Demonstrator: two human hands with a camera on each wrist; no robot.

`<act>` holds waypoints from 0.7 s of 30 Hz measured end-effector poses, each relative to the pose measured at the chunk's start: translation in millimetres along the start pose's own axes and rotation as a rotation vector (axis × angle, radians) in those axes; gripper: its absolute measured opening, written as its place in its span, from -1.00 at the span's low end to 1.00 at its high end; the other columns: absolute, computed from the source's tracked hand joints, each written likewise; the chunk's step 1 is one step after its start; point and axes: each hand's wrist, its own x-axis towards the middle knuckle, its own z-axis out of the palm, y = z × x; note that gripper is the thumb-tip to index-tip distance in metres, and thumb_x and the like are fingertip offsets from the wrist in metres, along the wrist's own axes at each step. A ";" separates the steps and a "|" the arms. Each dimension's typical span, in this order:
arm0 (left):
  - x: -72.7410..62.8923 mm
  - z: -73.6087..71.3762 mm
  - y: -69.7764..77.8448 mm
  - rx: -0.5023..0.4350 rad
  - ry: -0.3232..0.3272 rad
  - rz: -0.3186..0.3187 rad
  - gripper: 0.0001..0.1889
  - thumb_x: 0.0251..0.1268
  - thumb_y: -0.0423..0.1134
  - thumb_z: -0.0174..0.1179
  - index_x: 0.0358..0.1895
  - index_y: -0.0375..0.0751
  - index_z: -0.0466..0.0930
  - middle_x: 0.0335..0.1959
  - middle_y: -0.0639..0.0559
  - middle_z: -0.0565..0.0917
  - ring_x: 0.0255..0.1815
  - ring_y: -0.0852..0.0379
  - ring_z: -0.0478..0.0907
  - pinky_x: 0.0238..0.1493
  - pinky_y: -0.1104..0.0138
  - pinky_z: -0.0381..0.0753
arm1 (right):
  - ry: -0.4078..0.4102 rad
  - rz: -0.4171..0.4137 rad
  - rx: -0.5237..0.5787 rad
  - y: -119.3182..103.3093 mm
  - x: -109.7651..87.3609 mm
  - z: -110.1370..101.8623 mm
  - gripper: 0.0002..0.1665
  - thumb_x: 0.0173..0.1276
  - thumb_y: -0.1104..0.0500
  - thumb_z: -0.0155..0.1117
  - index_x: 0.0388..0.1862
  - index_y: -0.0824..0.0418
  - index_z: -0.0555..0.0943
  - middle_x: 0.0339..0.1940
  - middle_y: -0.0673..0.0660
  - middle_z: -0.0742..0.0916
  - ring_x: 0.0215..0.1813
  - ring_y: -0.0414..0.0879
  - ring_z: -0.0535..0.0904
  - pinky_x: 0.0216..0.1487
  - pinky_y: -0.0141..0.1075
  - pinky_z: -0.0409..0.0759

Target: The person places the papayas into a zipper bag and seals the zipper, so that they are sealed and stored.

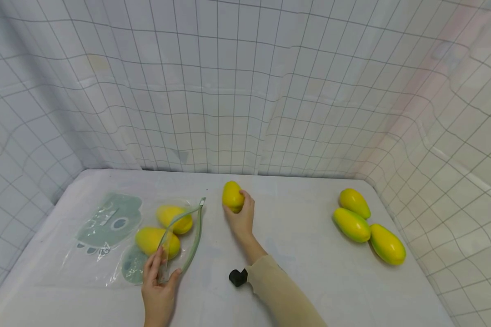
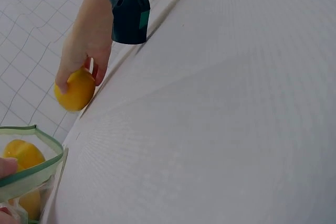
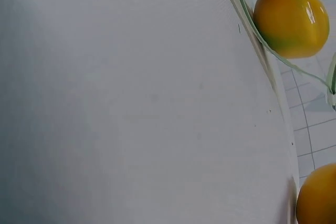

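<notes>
My right hand [image 1: 240, 221] grips a yellow mango [image 1: 231, 194] between thumb and fingers, to the right of a clear plastic zip bag [image 1: 196, 243]. The bag lies on its side with green prints and a green zip edge, its mouth spread apart towards the right. Inside lie two mangoes, a nearer mango [image 1: 151, 240] and a farther mango [image 1: 173, 218]. At the near side of the mouth, my left hand [image 1: 158, 286] holds the bag's edge. In the left wrist view the held mango [image 2: 76, 92] hangs from the right hand's fingers, apart from the bag.
Three more yellow-green mangoes [image 1: 352, 225] lie close together on the right of the white table [image 1: 298, 218]. Gridded white curtains [image 1: 245, 91] hang behind and along both sides. A dark wrist camera [image 1: 237, 277] sticks out from my right sleeve.
</notes>
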 end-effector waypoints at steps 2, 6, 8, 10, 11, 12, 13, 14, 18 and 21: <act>0.0 -0.4 -0.1 0.002 0.000 0.010 -0.22 -0.19 -0.77 0.20 0.27 -0.38 0.29 0.12 0.30 0.30 0.03 0.37 0.29 0.06 0.65 0.24 | -0.018 0.001 0.024 0.2 -1.0 -1.0 -0.28 0.01 0.30 0.40 0.16 0.24 0.32 0.13 0.24 0.44 0.14 0.06 0.37 0.19 -0.08 0.36; 0.0 -0.7 0.0 0.007 -0.003 0.027 -0.21 -0.21 -0.78 0.21 0.27 -0.37 0.29 0.13 0.25 0.32 0.03 0.37 0.29 0.07 0.65 0.24 | -0.053 0.016 0.059 0.4 -3.1 -3.0 -0.28 0.02 0.27 0.40 0.18 0.21 0.31 0.12 0.21 0.43 0.02 0.02 0.40 0.05 -0.16 0.45; 0.1 -0.9 0.2 0.007 -0.006 0.029 -0.20 -0.21 -0.78 0.20 0.27 -0.37 0.28 0.13 0.23 0.32 0.04 0.37 0.29 0.07 0.65 0.24 | -0.066 0.016 0.076 0.0 -4.5 -4.0 -0.27 0.02 0.27 0.40 0.18 0.20 0.32 0.10 0.20 0.44 -0.04 0.00 0.40 -0.03 -0.21 0.48; 0.2 -0.9 0.3 0.002 -0.009 0.028 -0.20 -0.21 -0.78 0.20 0.27 -0.37 0.28 0.13 0.23 0.32 0.04 0.37 0.29 0.07 0.65 0.24 | -0.081 0.014 0.091 -0.6 -6.2 -5.2 -0.27 0.02 0.26 0.40 0.19 0.20 0.32 0.09 0.20 0.45 -0.08 -0.02 0.40 -0.09 -0.26 0.49; 0.3 -0.9 0.5 -0.001 -0.009 0.030 -0.21 -0.21 -0.79 0.19 0.27 -0.38 0.28 0.13 0.22 0.32 0.05 0.37 0.29 0.07 0.65 0.24 | -0.091 0.012 0.101 -1.1 -7.2 -5.9 -0.27 0.02 0.26 0.40 0.19 0.19 0.32 0.09 0.19 0.45 -0.08 -0.02 0.40 -0.10 -0.27 0.49; 0.3 -0.9 0.6 -0.002 -0.009 0.030 -0.21 -0.21 -0.79 0.19 0.27 -0.38 0.28 0.13 0.22 0.32 0.05 0.37 0.29 0.07 0.65 0.24 | -0.101 0.010 0.111 -2.0 -8.3 -6.9 -0.27 0.03 0.25 0.40 0.19 0.19 0.32 0.09 0.19 0.45 -0.08 -0.03 0.40 -0.11 -0.29 0.49; 0.3 -0.8 0.6 -0.007 -0.008 0.032 -0.21 -0.21 -0.79 0.19 0.27 -0.39 0.28 0.13 0.22 0.32 0.04 0.37 0.29 0.07 0.65 0.25 | -0.112 0.006 0.125 -2.8 -9.4 -8.0 -0.28 0.03 0.26 0.40 0.19 0.19 0.32 0.10 0.19 0.44 -0.07 -0.02 0.40 -0.10 -0.29 0.50; 0.3 -0.7 0.7 -0.011 -0.008 0.034 -0.21 -0.21 -0.79 0.19 0.27 -0.40 0.28 0.13 0.21 0.32 0.04 0.36 0.29 0.07 0.65 0.25 | -0.126 0.003 0.135 -3.5 -10.5 -9.2 -0.28 0.04 0.25 0.40 0.19 0.19 0.32 0.11 0.19 0.44 -0.06 -0.02 0.40 -0.09 -0.28 0.50; 0.2 -0.5 0.7 -0.014 -0.004 0.040 -0.21 -0.22 -0.79 0.19 0.27 -0.40 0.28 0.13 0.24 0.31 0.02 0.36 0.29 0.06 0.65 0.25 | -0.191 0.006 0.188 -6.2 -14.4 -14.8 -0.28 0.06 0.27 0.39 0.21 0.20 0.31 0.16 0.20 0.41 0.00 0.03 0.39 -0.01 -0.21 0.50; 0.4 -0.9 0.7 -0.013 -0.004 0.042 -0.21 -0.22 -0.80 0.19 0.27 -0.41 0.27 0.13 0.26 0.31 0.01 0.35 0.29 0.07 0.65 0.25 | -0.247 0.040 0.230 -9.7 -17.8 -21.4 -0.27 0.07 0.30 0.38 0.22 0.21 0.29 0.19 0.21 0.39 0.05 0.07 0.38 0.06 -0.12 0.47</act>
